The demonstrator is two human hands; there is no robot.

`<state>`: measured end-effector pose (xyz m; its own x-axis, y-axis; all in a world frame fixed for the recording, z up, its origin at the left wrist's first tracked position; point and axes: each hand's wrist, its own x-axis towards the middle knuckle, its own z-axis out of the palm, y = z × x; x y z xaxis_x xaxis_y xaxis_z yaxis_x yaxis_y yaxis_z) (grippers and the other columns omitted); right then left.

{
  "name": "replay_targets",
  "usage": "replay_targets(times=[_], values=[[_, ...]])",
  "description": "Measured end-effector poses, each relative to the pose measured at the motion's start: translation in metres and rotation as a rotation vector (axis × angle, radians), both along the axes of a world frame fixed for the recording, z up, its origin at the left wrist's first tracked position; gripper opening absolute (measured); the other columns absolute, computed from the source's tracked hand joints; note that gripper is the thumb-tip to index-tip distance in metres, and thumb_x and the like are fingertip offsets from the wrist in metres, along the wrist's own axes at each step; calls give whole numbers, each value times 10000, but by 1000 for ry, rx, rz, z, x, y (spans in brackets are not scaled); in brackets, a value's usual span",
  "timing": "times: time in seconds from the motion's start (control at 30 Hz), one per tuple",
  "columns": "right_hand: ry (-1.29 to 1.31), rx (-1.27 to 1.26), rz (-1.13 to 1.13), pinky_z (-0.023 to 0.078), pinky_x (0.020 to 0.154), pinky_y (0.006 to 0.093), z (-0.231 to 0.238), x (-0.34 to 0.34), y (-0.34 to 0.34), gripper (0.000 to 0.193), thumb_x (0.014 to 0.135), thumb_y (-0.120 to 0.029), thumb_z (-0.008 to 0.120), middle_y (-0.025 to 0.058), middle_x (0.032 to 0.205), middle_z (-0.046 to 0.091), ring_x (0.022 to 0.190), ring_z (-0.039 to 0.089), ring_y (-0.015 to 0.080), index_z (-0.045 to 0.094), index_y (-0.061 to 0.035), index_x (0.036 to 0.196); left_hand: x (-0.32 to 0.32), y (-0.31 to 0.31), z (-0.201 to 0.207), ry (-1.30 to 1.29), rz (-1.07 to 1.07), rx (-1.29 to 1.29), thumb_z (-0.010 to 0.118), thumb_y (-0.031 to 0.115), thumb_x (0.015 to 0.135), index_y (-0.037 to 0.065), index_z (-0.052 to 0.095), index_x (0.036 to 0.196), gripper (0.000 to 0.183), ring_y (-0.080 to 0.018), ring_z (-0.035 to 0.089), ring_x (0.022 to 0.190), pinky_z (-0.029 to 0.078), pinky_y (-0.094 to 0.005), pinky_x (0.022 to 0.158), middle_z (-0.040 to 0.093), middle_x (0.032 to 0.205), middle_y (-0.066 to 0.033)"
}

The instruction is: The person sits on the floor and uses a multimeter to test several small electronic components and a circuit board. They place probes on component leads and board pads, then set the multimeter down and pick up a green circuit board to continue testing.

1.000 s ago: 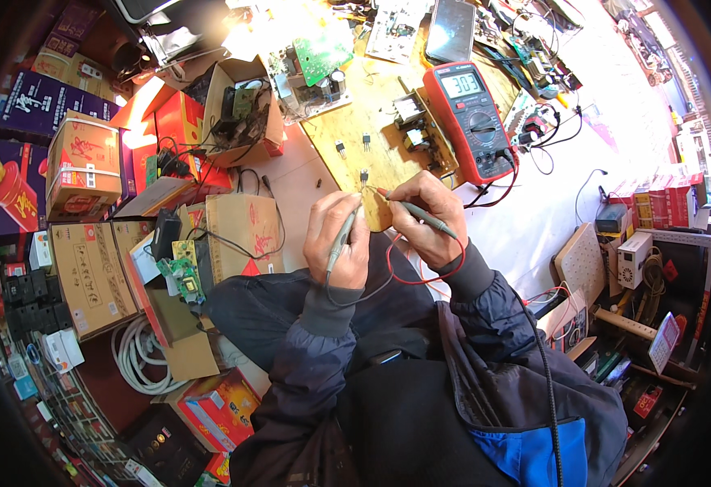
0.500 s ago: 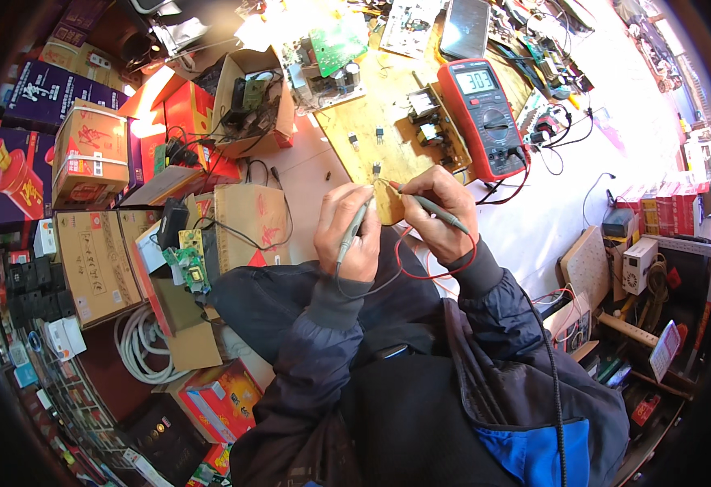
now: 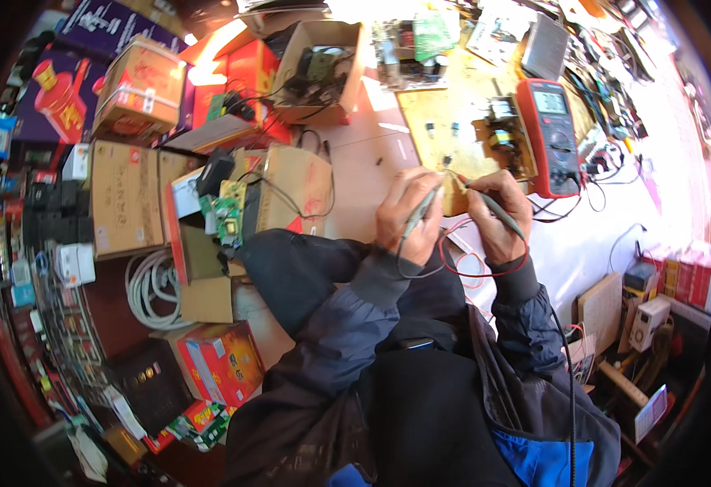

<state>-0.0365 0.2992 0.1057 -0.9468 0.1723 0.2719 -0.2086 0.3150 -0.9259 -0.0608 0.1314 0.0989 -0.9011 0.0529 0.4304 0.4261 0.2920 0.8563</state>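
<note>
My left hand [image 3: 406,215] pinches a grey test probe [image 3: 422,208] with a dark lead. In my right hand [image 3: 503,231] is a second grey test probe [image 3: 495,209], whose lead is red. Both tips point in toward a small black three-legged component [image 3: 447,161] at the near end of a yellowish wooden board [image 3: 424,150]. Whether the tips touch its legs is too small to tell. Two similar components, one at left [image 3: 430,127] and one at right [image 3: 455,127], lie farther up the board. A red multimeter [image 3: 562,152] with a lit display rests to the right.
An assembly with wound parts [image 3: 501,140] sits between the board's middle and the meter. Circuit boards [image 3: 408,49] and a dark flat case [image 3: 545,46] lie at the back. On the left stand an open carton of cables [image 3: 345,112] and stacked boxes [image 3: 128,199]; coiled grey hose [image 3: 151,292] is below.
The whole view has swung, so the scene sits farther right in the picture. Both hands keep their probes by the same component, with little visible change relative to it.
</note>
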Motion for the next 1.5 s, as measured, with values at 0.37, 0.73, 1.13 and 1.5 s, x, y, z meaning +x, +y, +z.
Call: replay_targets(times=[0.37,0.73,1.13,1.5], values=[[7,-281,-5,483,679,249,-9,21,1,94,1001,-20,655,56,868,605,728,604,111,632,24,1081,26,-14,12,58,6,118,693,-48,899,-10,687,1155,258,-330,691,929,575,-376,796,654,1054,-163],[-125,-354,112,511,876,303,5,77,-46,423,1023,-231,690,98,1126,636,982,627,163,550,26,1329,76,-22,22,-104,-160,8,646,-39,868,-7,532,1450,594,-407,666,1065,564,-426,909,621,1235,-232],[-161,-398,210,484,906,299,22,95,-65,437,949,-73,703,75,1105,627,1025,608,158,496,-41,1333,113,-53,28,-58,-169,34,603,-49,896,-17,419,1568,697,-425,621,1216,530,-409,1032,569,1377,-265],[-197,-419,184,537,801,324,36,98,-78,366,942,-38,654,99,1007,606,869,652,188,480,-35,1264,122,-72,20,-169,-73,157,606,-5,986,-39,639,1307,324,-319,692,1028,553,-357,898,664,1115,-187]])
